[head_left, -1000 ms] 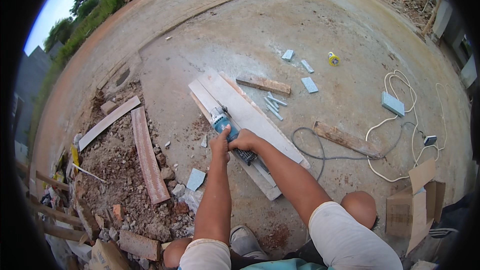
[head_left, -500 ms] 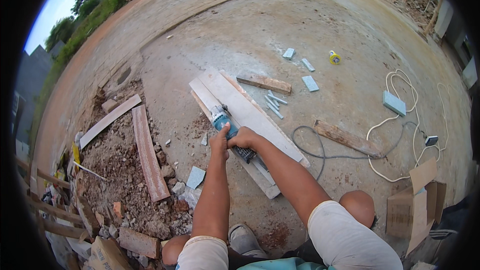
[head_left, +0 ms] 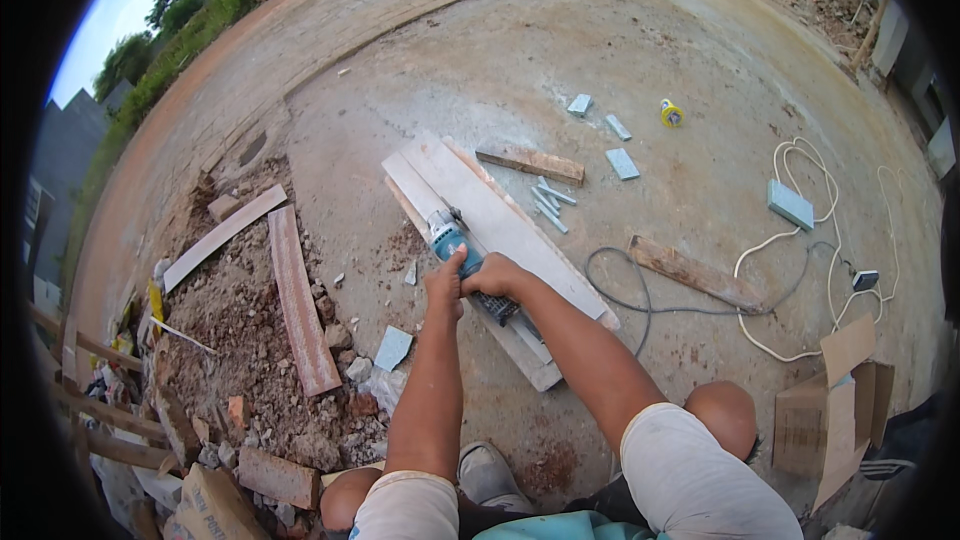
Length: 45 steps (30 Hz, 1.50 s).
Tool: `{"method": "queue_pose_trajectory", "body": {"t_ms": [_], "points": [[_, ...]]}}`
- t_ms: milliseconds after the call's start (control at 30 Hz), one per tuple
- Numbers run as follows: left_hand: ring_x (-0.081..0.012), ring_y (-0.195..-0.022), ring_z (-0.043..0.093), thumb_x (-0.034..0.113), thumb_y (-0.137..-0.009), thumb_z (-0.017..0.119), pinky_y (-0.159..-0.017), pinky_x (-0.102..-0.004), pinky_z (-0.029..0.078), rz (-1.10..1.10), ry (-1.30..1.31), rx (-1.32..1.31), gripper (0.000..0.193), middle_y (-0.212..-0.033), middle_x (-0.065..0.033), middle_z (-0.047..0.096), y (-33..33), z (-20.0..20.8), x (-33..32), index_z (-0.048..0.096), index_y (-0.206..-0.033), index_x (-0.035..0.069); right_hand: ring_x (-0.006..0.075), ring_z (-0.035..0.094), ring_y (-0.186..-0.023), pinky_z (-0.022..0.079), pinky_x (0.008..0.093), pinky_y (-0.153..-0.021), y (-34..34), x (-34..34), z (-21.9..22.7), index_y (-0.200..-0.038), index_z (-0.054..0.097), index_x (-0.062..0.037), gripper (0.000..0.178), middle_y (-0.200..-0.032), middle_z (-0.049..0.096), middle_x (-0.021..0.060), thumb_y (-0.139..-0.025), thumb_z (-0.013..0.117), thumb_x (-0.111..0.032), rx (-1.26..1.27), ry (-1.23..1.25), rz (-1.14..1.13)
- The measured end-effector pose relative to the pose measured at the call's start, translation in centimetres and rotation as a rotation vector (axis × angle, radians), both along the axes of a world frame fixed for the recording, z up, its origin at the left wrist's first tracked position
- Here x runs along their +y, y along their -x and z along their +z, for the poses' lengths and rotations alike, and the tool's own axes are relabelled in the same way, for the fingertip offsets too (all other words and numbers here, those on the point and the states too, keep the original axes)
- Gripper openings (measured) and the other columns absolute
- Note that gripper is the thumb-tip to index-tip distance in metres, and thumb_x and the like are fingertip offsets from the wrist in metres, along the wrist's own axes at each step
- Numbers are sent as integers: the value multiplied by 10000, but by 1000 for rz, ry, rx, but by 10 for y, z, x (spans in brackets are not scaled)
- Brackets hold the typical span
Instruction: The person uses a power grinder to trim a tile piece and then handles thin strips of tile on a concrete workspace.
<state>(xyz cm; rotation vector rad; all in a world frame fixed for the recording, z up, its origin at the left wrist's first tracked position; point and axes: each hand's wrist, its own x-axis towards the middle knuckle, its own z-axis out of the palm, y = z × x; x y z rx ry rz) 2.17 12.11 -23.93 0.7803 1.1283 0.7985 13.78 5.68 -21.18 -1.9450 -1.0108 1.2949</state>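
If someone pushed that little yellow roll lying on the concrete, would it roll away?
Probably only a little. The yellow roll looks round like tape, so on edge it could roll across the smooth concrete floor. It seems to lie flat, so a push would likely slide it. It looks small, probably light.

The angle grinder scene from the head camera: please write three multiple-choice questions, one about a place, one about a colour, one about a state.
1. Where does the grinder sit?
A. on the long pale tiles
B. on the cardboard box
C. on the rubble heap

2. What colour is the small roll far out on the concrete?
A. red
B. yellow
C. black

3. How do the hands hold the grinder?
A. only the left hand
B. neither touches it
C. both hands

Answers:
1 A: its head lies on the stacked long pale tiles, beside reddish dust.
2 B: the small roll is yellow.
3 C: the left hand and right hand each keep a grip on its body.
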Motion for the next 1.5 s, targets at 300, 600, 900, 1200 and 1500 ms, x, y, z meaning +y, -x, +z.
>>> {"method": "queue_pose_trajectory", "body": {"t_ms": [300, 600, 900, 1200, 1500], "points": [[-204, -691, 638, 256, -739, 793, -623, -324, 517, 1, -24, 32, 419, -873, -123, 659, -3, -1, -13, 644, -932, -85, 295, 663, -792, 508, 347, -717, 0, -12, 2, -869, 669, 136, 600, -887, 671, 233, -510, 804, -325, -12, 17, 7], [-195, -680, 632, 243, -741, 797, -610, -326, 512, 22, -18, 40, 399, -857, -122, 657, -6, 8, -18, 648, -910, -86, 294, 662, -789, 510, 346, -716, -1, -11, 1, -871, 668, 137, 584, -893, 671, 234, -514, 801, -305, 8, 25, 4], [-199, -677, 630, 235, -744, 793, -608, -328, 510, 30, -3, 43, 392, -851, -123, 653, -7, 11, -21, 644, -906, -89, 308, 677, -850, 520, 347, -747, -3, -13, 0, -922, 670, 126, 662, -943, 677, 238, -481, 818, -345, 21, 58, 5], [-200, -682, 633, 246, -737, 797, -621, -324, 512, 9, -22, 54, 421, -852, -129, 655, -3, 5, -31, 641, -911, -105, 310, 674, -864, 516, 345, -758, -3, -28, 5, -930, 664, 133, 670, -956, 672, 247, -484, 816, -344, 19, 54, 24], [-207, -715, 644, 223, -759, 782, -643, -327, 530, -10, 8, 41, 411, -895, -121, 650, -5, 10, -40, 617, -980, -82, 319, 673, -874, 516, 350, -768, -4, -34, -1, -938, 661, 140, 681, -963, 670, 255, -484, 818, -343, 32, 37, 21]]}}
